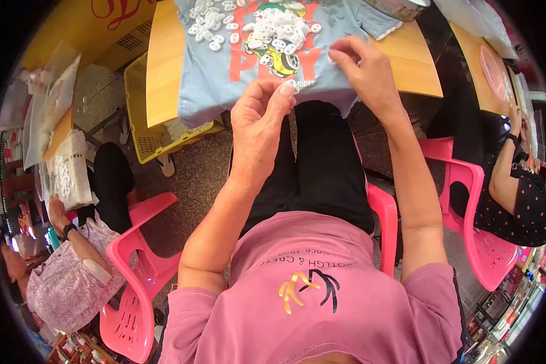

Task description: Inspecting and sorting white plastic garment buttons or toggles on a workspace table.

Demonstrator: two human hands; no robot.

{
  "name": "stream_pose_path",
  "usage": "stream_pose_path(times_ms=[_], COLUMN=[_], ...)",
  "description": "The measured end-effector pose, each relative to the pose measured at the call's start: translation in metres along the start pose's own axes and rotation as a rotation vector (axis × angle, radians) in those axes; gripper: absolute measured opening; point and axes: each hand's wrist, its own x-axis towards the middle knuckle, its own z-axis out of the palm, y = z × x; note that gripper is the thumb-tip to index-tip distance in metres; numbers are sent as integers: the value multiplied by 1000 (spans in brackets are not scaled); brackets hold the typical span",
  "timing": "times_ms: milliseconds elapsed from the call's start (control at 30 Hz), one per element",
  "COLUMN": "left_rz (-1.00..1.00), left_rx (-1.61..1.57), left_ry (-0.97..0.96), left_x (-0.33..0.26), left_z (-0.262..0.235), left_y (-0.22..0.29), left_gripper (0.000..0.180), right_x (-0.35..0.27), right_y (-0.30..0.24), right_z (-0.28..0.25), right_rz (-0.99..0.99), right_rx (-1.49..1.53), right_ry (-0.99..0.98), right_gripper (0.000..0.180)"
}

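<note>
A heap of small white oval plastic pieces with holes (pixel 279 29) lies on a blue-grey printed T-shirt (pixel 203 85) spread over the table. More such pieces (pixel 209 24) are scattered to the left of the heap. My left hand (pixel 258 121) is closed in a pinch at the shirt's near edge, with one white plastic piece (pixel 293 87) between thumb and forefinger. To the right of the heap, my right hand (pixel 370 76) hovers with thumb and forefinger drawn together. A tiny pale bit shows at its fingertips, too small to name.
The wooden table (pixel 164 67) ends just before my knees. A yellow crate (pixel 148 139) stands below its left side. A round tin (pixel 400 7) sits at the far right. Pink chairs (pixel 136 267) flank me, with a person (pixel 73 267) on the left and another person (pixel 509 194) on the right.
</note>
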Motion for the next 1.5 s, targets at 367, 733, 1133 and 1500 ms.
stream_pose_path(times_ms=[367, 733, 1133, 1500], left_rz=[-17, 24, 46, 332], left_rx=[36, 102, 53, 389], left_ry=[-47, -101, -46, -10], left_x=[1, -5, -18, -14], left_z=[-8, -5, 10, 13], left_y=[12, 18, 15, -7], left_gripper=[16, 18, 10, 6], right_x=[-3, -16, -57, -67], right_y=[-64, -72, -62, -58], right_z=[-23, -19, 2, 20], right_rz=[-526, -415, -123, 417], right_rx=[-111, 41, 294, 765], right_ry=[-377, -387, -155, -222], right_gripper=[11, 12, 15, 20])
